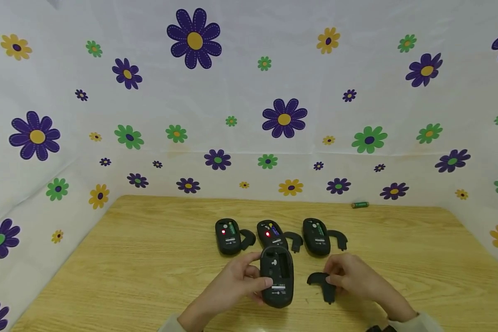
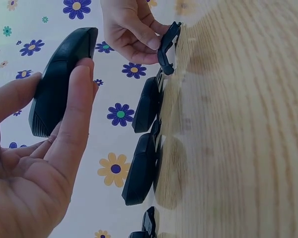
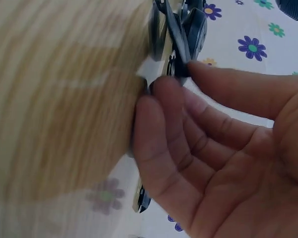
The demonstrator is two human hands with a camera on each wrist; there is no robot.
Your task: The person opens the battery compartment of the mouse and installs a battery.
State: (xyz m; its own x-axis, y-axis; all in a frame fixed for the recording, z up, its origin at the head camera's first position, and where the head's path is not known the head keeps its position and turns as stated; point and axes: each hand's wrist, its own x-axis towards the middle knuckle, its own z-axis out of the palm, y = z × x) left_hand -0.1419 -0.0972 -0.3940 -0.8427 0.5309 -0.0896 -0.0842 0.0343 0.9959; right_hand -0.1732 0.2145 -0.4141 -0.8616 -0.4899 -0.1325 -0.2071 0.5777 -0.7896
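Observation:
My left hand (image 1: 242, 281) grips a black computer mouse (image 1: 277, 295) by its sides, raised above the table, thumb across its underside. That underside faces the head camera, its battery slot uncovered and dark inside. In the left wrist view the mouse (image 2: 57, 84) appears edge-on between thumb and fingers. To its right, my right hand (image 1: 350, 274) pinches a black curved battery cover (image 1: 328, 288) between thumb and fingers, close over the wood. The right wrist view shows the cover (image 3: 176, 37) edge-on at the thumb tip.
Behind the hands, three upturned mice (image 1: 228, 242) lie in a row, batteries showing in them. Beside each lies a loose battery cover (image 1: 338, 237). A green battery (image 1: 360, 205) rests near the back edge of the wooden table (image 1: 149, 258). A flower-printed white sheet (image 1: 232, 83) stands behind.

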